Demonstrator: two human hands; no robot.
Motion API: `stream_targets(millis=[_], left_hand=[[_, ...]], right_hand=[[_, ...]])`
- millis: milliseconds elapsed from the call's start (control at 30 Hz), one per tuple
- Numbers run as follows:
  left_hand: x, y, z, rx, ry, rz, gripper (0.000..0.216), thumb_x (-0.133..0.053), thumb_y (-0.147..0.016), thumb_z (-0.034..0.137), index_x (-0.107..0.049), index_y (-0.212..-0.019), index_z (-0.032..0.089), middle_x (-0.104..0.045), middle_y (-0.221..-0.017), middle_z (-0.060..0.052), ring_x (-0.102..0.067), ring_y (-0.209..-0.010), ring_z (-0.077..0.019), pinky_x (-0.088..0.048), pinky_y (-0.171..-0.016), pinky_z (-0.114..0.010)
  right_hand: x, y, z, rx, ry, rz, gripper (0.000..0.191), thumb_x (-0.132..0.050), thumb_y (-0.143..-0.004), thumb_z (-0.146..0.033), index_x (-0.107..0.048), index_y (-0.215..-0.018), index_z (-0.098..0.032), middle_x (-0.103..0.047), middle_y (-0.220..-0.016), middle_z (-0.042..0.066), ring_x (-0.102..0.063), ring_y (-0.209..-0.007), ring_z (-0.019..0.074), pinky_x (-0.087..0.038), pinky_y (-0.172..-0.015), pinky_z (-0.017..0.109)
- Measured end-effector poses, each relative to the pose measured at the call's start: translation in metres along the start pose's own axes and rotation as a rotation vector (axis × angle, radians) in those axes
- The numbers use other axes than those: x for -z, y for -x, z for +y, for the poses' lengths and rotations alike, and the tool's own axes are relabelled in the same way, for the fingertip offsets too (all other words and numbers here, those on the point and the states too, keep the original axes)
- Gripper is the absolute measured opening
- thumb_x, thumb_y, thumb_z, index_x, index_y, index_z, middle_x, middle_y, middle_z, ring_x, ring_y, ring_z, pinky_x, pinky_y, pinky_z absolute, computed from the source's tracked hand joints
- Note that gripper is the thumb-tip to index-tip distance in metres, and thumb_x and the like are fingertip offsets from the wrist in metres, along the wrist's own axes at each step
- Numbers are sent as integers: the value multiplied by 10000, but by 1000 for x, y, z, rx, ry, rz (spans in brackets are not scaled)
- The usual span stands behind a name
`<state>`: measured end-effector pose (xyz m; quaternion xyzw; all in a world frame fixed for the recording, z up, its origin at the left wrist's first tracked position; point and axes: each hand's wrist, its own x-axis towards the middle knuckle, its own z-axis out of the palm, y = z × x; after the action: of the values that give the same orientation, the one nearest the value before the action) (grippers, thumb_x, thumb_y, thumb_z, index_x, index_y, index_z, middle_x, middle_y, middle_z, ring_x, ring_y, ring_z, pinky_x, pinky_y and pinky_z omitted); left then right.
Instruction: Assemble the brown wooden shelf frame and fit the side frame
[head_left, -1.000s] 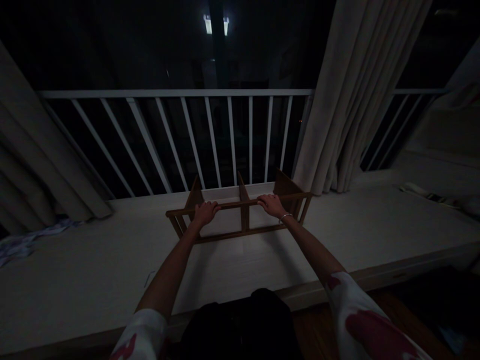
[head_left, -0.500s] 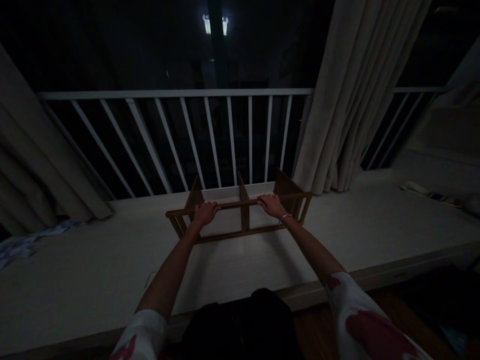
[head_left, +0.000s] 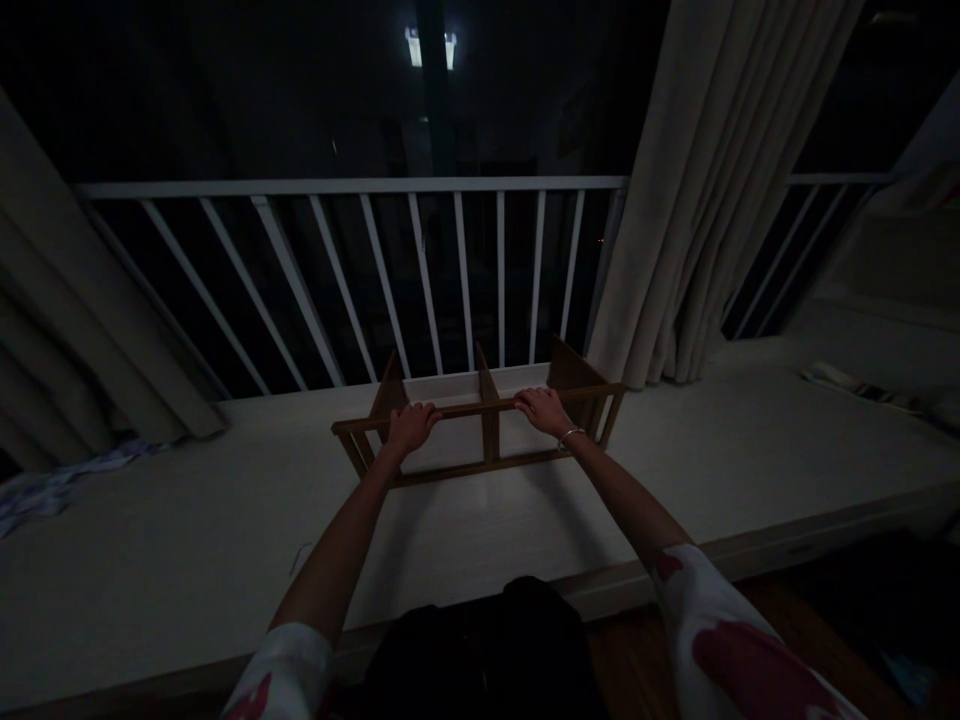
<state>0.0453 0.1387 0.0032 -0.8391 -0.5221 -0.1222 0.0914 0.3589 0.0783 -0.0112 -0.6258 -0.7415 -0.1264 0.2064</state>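
A brown wooden shelf frame (head_left: 490, 432) stands on the pale window ledge (head_left: 480, 520), its slatted ends and three upright panels showing. My left hand (head_left: 412, 427) is closed over the left part of its upper rail. On the same rail, right of the middle panel, my right hand (head_left: 541, 410) has its fingers wrapped over the edge. A bracelet (head_left: 570, 436) circles my right wrist. The undersides of both hands are hidden.
White railings (head_left: 460, 270) rise behind the frame before a dark window. Curtains hang at left (head_left: 97, 330) and right (head_left: 690, 200). A patterned cloth (head_left: 67, 485) lies at the ledge's left end. A thin bent rod, perhaps a hex key (head_left: 298, 558), rests near my left forearm.
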Motion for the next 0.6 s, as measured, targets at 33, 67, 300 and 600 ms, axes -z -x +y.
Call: stream_targets(millis=[33,67,300,600], left_hand=[[1,1,0,1,3,-2,476,-168,-851,511,-500,-1040,226,-527,-1081,-103,-440,-1010,-250,-261,-836,-439],[1,1,1,0,8,-7,473,-172,-851,509,-502,-1039,227,-527,-1084,-100,-437,-1017,-250,-260,-838,-437],[3,2,-1,-1,63,-2,468,-208,-840,528,-524,-1039,245,-539,-1095,-75,-432,-1028,-243,-244,-858,-425],[1,3,-9,-78,109,13,509,-396,-784,490,-335,-1260,319,-460,-1238,-44,-380,-1106,-257,-210,-901,-436]], right_hand=[[0,0,0,0,-5,-8,369,-271,-875,-436,-483,-1096,-230,-582,-1027,64,-454,-939,187,-212,-812,323],[0,-1,0,-3,-10,-18,365,-278,-873,-436,-470,-1110,-234,-582,-1034,62,-458,-939,189,-214,-811,324],[-2,-6,2,-20,-58,-33,369,-314,-862,-443,-418,-1153,-242,-595,-1017,58,-474,-942,198,-229,-806,324],[4,-3,-4,-5,3,-52,358,-291,-872,-423,-415,-1151,-237,-590,-1026,71,-476,-941,198,-237,-807,324]])
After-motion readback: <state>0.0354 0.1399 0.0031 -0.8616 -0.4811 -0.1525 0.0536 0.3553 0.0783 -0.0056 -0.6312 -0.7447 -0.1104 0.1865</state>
